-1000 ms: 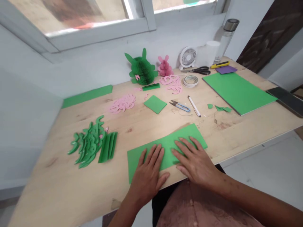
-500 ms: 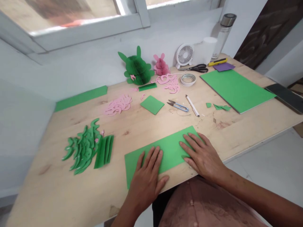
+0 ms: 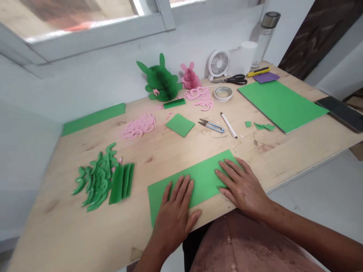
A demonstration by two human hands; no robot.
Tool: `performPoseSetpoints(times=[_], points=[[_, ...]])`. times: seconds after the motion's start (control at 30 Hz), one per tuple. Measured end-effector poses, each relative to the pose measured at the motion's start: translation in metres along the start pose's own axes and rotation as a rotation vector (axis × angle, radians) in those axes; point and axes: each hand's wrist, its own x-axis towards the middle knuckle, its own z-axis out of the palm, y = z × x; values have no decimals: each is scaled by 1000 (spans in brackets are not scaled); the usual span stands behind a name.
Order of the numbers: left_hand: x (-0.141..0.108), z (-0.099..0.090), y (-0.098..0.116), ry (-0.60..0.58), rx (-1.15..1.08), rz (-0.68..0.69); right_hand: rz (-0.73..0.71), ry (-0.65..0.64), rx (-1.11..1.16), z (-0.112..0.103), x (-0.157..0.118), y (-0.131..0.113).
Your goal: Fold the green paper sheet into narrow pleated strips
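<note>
A long strip of green paper (image 3: 202,180) lies flat along the front edge of the wooden table. On its left part rests my left hand (image 3: 176,211), palm down with the fingers stretched out. My right hand (image 3: 241,183) lies flat over its right end, fingers a little spread. Neither hand grips anything; both press on or touch the paper. Left of the strip are accordion-folded green paper (image 3: 122,183) and a heap of curved green paper cut-outs (image 3: 98,181). Beyond the strip lie thread snips (image 3: 211,125), a white pen (image 3: 228,125) and a small green paper piece (image 3: 180,125).
Green and pink paper rabbit figures (image 3: 161,83) stand by the wall, near a small fan (image 3: 218,64), black-handled scissors (image 3: 235,79) and a tape roll (image 3: 223,94). Pink cut-outs (image 3: 139,126) lie mid-table. At right are green sheets (image 3: 280,107), a yellow cutter (image 3: 258,71) and a phone (image 3: 342,113).
The view has shifted slightly, so the table items appear a little further left. Both hands stay flat on the green strip with hardly any movement.
</note>
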Motion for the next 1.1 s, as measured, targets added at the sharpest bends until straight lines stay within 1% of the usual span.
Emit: performPoseSetpoints(times=[0.13,0.8,0.97,1.1], points=[[0,1,0,1,2,7,6,-5,6,0,-1,0],[-1,1,0,-10,-16,-9,20,96,50,2,-7,-2],[-1,1,1,-28,5,2,22,94,44,3,-8,-2],[-1,1,0,-21,9,6,33,62,27,3,-7,-1]])
